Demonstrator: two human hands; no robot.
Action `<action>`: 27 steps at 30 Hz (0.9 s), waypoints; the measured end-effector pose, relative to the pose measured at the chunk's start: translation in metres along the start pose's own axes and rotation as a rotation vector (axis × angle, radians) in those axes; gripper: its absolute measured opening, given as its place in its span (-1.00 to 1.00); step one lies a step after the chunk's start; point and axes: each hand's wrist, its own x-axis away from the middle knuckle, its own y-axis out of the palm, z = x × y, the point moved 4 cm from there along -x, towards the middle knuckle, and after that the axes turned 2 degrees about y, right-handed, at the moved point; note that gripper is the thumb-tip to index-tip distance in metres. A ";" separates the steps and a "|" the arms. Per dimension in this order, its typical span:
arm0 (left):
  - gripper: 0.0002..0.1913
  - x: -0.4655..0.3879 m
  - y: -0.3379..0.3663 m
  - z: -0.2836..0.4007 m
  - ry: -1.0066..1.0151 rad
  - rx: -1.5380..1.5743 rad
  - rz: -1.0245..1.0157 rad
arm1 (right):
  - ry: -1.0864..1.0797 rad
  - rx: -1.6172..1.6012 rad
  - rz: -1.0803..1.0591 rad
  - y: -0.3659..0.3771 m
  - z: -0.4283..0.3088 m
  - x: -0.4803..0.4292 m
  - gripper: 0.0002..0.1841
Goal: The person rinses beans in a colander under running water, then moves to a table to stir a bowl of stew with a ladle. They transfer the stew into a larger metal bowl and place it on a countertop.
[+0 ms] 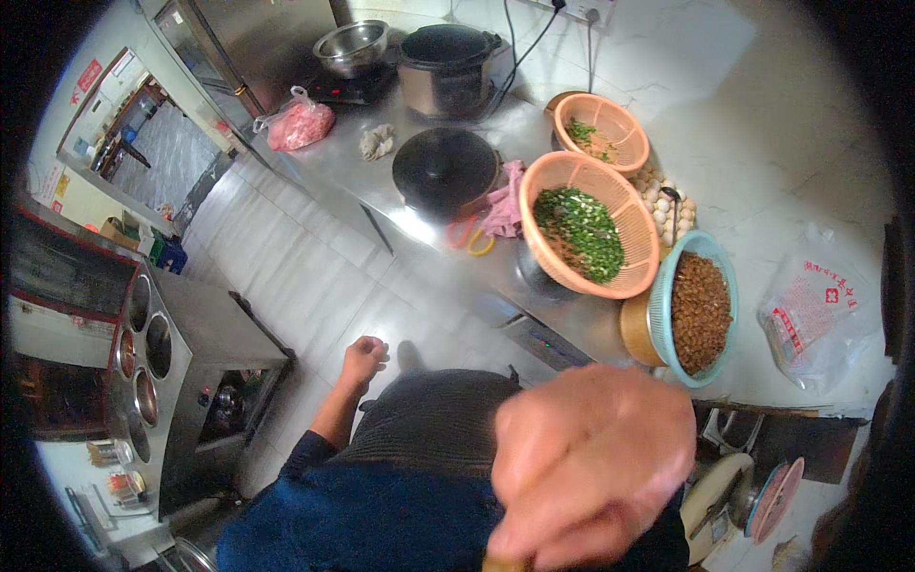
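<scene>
My right hand is raised close to the camera, blurred, with its fingers curled; whether it holds anything cannot be made out. Beside my body, over the floor, my left hand hangs with loosely bent fingers and nothing visible in it. An orange plastic basket holding chopped green onions stands on the steel counter, beyond my right hand. Right of it, a light blue basket of brown minced food rests by a wooden-coloured container. A smaller orange basket with some chopped greens stands behind, near eggs and a ladle.
Along the counter are a black-lidded pan, scissors, a pink cloth, a bag of pink meat, a cooker and a steel bowl. A steel unit with round wells stands left.
</scene>
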 end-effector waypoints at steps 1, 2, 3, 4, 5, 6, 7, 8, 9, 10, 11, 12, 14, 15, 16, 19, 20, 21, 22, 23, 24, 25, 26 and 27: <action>-0.88 -0.005 -0.014 -0.003 -0.015 0.019 0.004 | 0.046 -0.052 0.016 0.015 0.007 -0.013 -0.82; -0.88 -0.010 -0.030 -0.005 -0.032 0.020 0.017 | -0.055 -0.103 -0.003 0.025 0.019 -0.028 -0.81; -0.88 -0.017 -0.044 -0.006 -0.042 0.025 0.030 | -0.158 -0.150 -0.029 0.034 0.034 -0.042 -0.80; -0.87 -0.023 -0.061 -0.007 -0.057 0.018 0.055 | -0.178 -0.206 -0.042 0.041 0.045 -0.054 -0.79; -0.87 -0.028 -0.078 -0.008 -0.050 0.039 0.059 | -0.199 -0.261 -0.057 0.048 0.056 -0.065 -0.79; -0.87 -0.034 -0.096 -0.008 -0.043 0.048 0.076 | -0.150 -0.320 -0.064 0.055 0.064 -0.076 -0.80; -0.88 -0.040 -0.116 -0.005 -0.030 0.059 0.097 | -0.151 -0.390 -0.095 0.061 0.074 -0.088 -0.81; -0.89 -0.045 -0.133 -0.002 -0.026 0.086 0.112 | -0.151 -0.459 -0.127 0.067 0.085 -0.099 -0.81; -0.90 -0.048 -0.150 0.000 -0.043 0.104 0.131 | -0.197 -0.533 -0.171 0.072 0.098 -0.112 -0.82; -0.90 -0.051 -0.165 0.004 -0.041 0.141 0.133 | -0.232 -0.586 -0.218 0.077 0.110 -0.123 -0.81; -0.91 -0.052 -0.179 0.007 -0.047 0.157 0.140 | -0.264 -0.638 -0.267 0.081 0.121 -0.135 -0.81; -0.91 -0.052 -0.193 0.009 -0.048 0.159 0.170 | -0.284 -0.666 -0.317 0.082 0.133 -0.146 -0.80; -0.91 -0.052 -0.216 0.017 -0.041 0.192 0.169 | -0.170 -0.674 -0.264 0.085 0.148 -0.162 -0.82; -0.90 -0.049 -0.226 0.017 -0.033 0.093 0.217 | -0.138 -0.612 -0.217 0.084 0.153 -0.166 -0.82; -0.90 -0.047 -0.234 0.015 -0.050 0.176 0.232 | 0.000 -0.589 -0.184 0.080 0.163 -0.169 -0.81; -0.90 -0.044 -0.246 0.002 -0.096 0.206 0.280 | 0.284 -0.240 -0.131 0.058 0.211 -0.171 -0.85; -0.90 -0.044 -0.246 -0.005 -0.133 0.283 0.276 | 0.455 -0.211 -0.058 0.047 0.236 -0.166 -0.83; -0.90 -0.042 -0.244 -0.012 -0.143 0.312 0.285 | 0.646 -0.155 0.006 0.035 0.265 -0.157 -0.82; -0.90 -0.041 -0.244 -0.018 -0.159 0.329 0.298 | 0.690 -0.089 0.107 0.024 0.295 -0.150 -0.81; -0.90 -0.041 -0.245 -0.023 -0.181 0.334 0.318 | 0.694 -0.046 0.199 0.014 0.325 -0.143 -0.80; -0.91 -0.042 -0.245 -0.027 -0.206 0.370 0.329 | 0.757 0.139 0.222 0.001 0.354 -0.135 -0.79; -0.91 -0.042 -0.246 -0.028 -0.196 0.356 0.329 | 0.844 0.306 0.248 -0.013 0.382 -0.125 -0.77; -0.91 -0.043 -0.249 -0.028 -0.193 0.335 0.332 | 0.801 0.375 0.229 -0.024 0.405 -0.120 -0.77; -0.91 -0.044 -0.252 -0.026 -0.185 0.309 0.327 | 0.820 0.452 0.230 -0.036 0.426 -0.113 -0.76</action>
